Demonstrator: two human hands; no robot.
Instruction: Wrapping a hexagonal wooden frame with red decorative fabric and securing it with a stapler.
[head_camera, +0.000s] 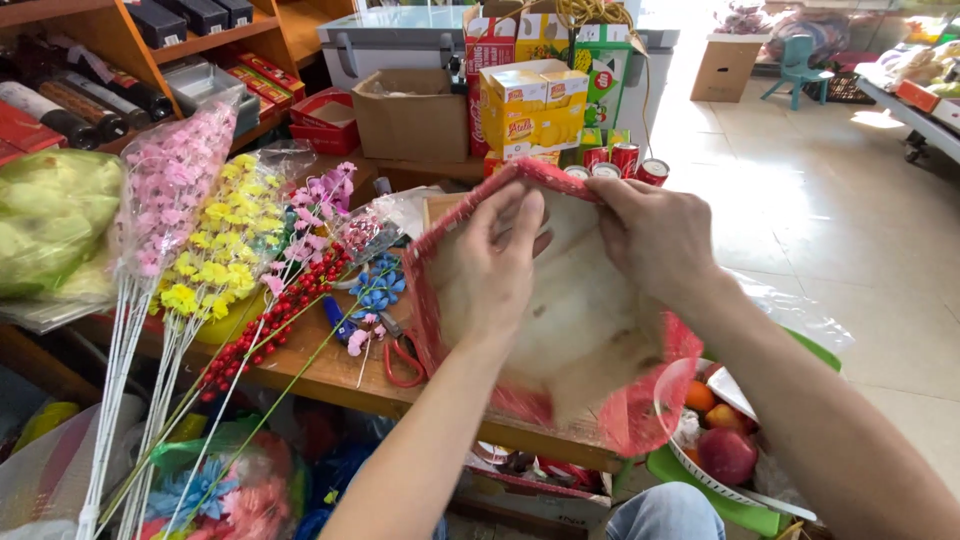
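The red-rimmed basket tray (560, 330) is held tilted above the front edge of the wooden table (330, 375), its pale inner face toward the camera and its lower corner overhanging a fruit basket (715, 440). Open tiled floor (830, 220) lies to the right; the left of the table is crowded. Wrapped artificial flower stems in pink (165, 190) and yellow (225, 240) and a red berry spray (270, 320) lean across the table's left side. Behind stand a brown carton (410, 115), yellow drink cartons (530, 105) and red cans (625, 160). The left hand (500, 265) presses flat on the inner face, fingertips curled over the top rim. The right hand (650, 235) grips that rim from outside, fingers closed on it. Both forearms reach in from the lower right.
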